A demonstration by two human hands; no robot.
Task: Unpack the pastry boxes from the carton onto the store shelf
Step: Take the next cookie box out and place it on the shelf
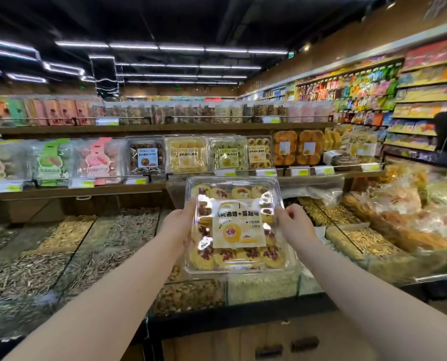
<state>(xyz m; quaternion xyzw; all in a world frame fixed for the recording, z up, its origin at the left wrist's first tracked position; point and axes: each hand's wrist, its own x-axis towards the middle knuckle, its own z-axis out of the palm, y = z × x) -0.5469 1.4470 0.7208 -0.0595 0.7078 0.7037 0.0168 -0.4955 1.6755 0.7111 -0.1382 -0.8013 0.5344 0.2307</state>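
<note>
Head view: pastry box (236, 225) between 2 hands, fingers hidden.

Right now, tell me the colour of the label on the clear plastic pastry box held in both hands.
White and pale yellow with dark lettering, on the clear plastic pastry box; seen in the head view.

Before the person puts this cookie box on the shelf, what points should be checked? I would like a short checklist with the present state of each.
1. Both hands on the box: ok. The left hand and the right hand grip opposite sides of the clear pastry box.
2. Lid closed: cannot tell; glare hides the edges.
3. Label facing the person: ok; the label is upright and readable.
4. Matching product on the middle shelf: ok. A similar box with red-centred cookies stands there.
5. Free slot beside that box: not ok; the row looks full from this view.
6. Path clear: ok. Only the open seed bins lie below the box.
</note>
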